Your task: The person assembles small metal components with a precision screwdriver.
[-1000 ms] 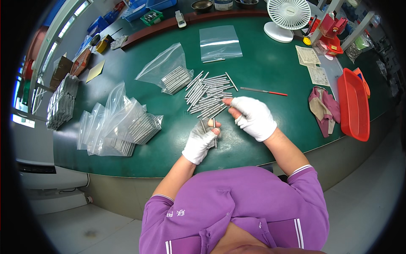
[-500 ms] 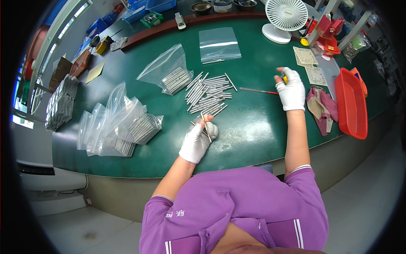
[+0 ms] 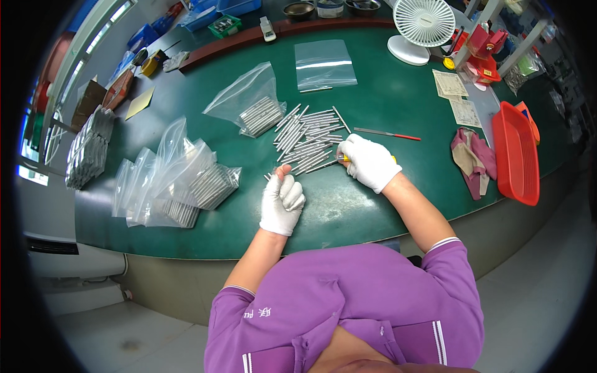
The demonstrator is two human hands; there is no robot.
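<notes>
My left hand (image 3: 282, 202), in a white glove with bare fingertips, is closed in front of the rod pile. Ends of thin metal rods (image 3: 268, 176) stick out beside its thumb; how many it holds is hidden. My right hand (image 3: 371, 163), gloved likewise, grips a yellow-handled tool (image 3: 341, 158) at the pile's right edge. Its fingers cover most of the tool, so I cannot tell its kind. Loose silvery rods (image 3: 305, 138) lie heaped just beyond both hands. Farther right rests a thin file with a red handle (image 3: 407, 137).
Bagged rods (image 3: 211, 186) lie left on the green table (image 3: 336, 230), with another open bag (image 3: 261, 115) behind. A flat clear bag (image 3: 323, 62) lies at the back. Right are a fan (image 3: 423, 25), papers (image 3: 449, 84), a cloth (image 3: 474, 158) and a red tray (image 3: 516, 155).
My right hand has come left and nearer, from beside the file to the rod pile, carrying the yellow-handled tool. My left hand has turned and shifted slightly left; the rods in it point differently.
</notes>
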